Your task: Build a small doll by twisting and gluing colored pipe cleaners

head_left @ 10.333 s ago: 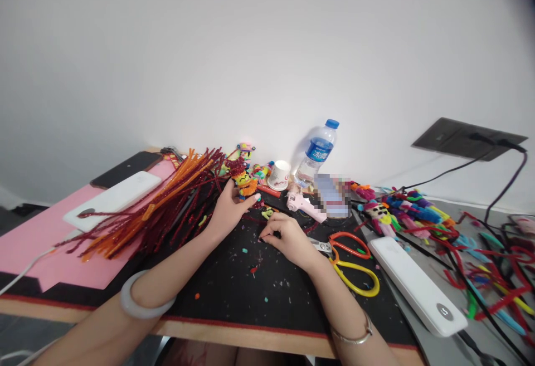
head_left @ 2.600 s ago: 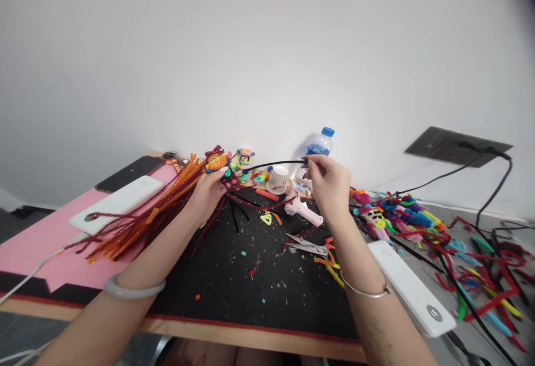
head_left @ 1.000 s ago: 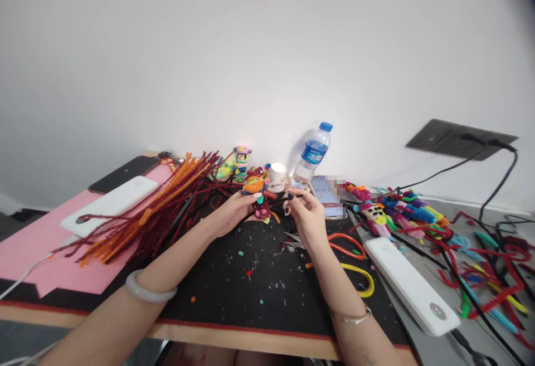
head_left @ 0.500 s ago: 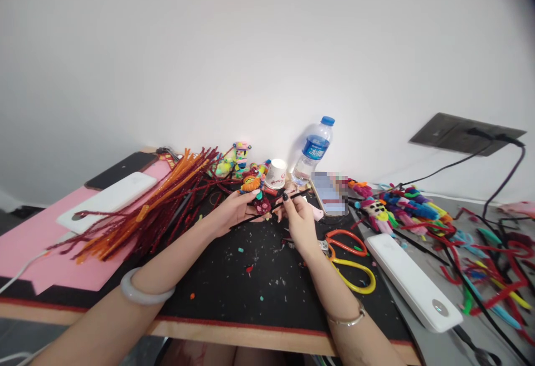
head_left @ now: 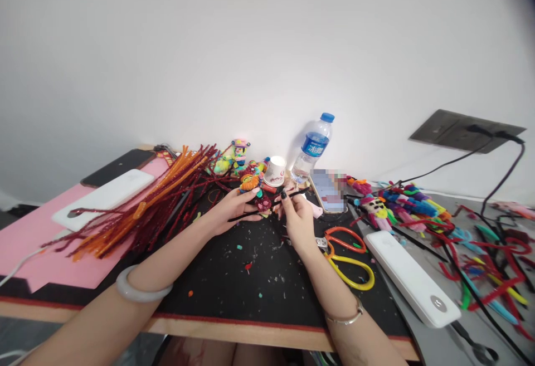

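On my feed the left hand (head_left: 234,210) has the doll (head_left: 251,181) gripped over the surface (head_left: 225,293), just in front of the cup (head_left: 275,171). Right hand (head_left: 299,222)'s pinching a black stem (head_left: 300,191) by the doll, scissors (head_left: 330,250) right beside that wrist.

Doll (head_left: 259,194) — orange, maroon, turquoise; scissor handles (head_left: 353,250) — red-orange, yellow; mat (head_left: 267,279) black.

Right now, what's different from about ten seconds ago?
Your right hand has moved farther from you and now holds a black stem; none showed in it before. Your left hand has brought the figure rightward, nearer the cup, keeping its hold. The bottle and scissors stayed put.
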Available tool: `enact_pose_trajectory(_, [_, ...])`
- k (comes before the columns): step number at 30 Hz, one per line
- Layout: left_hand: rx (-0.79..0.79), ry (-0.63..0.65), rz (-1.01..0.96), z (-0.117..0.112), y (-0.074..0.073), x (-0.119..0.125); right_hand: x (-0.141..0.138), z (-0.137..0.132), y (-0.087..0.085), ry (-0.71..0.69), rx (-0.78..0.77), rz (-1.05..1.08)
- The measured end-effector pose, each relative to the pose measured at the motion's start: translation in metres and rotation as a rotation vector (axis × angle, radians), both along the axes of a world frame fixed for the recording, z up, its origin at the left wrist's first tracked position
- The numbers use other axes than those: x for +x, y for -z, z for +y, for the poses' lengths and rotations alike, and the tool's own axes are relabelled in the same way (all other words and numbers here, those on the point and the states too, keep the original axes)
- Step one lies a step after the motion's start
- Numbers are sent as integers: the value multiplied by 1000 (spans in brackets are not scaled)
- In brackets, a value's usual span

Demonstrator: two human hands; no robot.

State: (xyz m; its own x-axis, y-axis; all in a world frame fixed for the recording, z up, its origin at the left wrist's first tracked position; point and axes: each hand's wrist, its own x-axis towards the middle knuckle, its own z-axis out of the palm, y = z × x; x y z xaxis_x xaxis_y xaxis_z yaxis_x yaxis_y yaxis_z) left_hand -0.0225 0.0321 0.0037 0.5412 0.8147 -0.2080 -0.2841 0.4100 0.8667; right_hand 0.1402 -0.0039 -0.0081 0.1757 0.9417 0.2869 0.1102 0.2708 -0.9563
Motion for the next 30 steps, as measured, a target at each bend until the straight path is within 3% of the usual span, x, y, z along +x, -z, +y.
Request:
enact_pose_trajectory(11, [-4, 9, -47, 1, 6, 1, 1, 1, 1, -16, -15, -17])
enact_pose_trajectory(20, [98, 2, 43, 2, 9, 0, 4, -1, -3, 74, 104, -232])
enact_pose_trajectory(23, [138, -45, 92, 3, 12, 0, 4, -2, -3, 97, 134, -263])
enact_pose_trajectory(30, [264, -249, 219, 0, 14, 4, 2, -2, 4, 119, 64, -104])
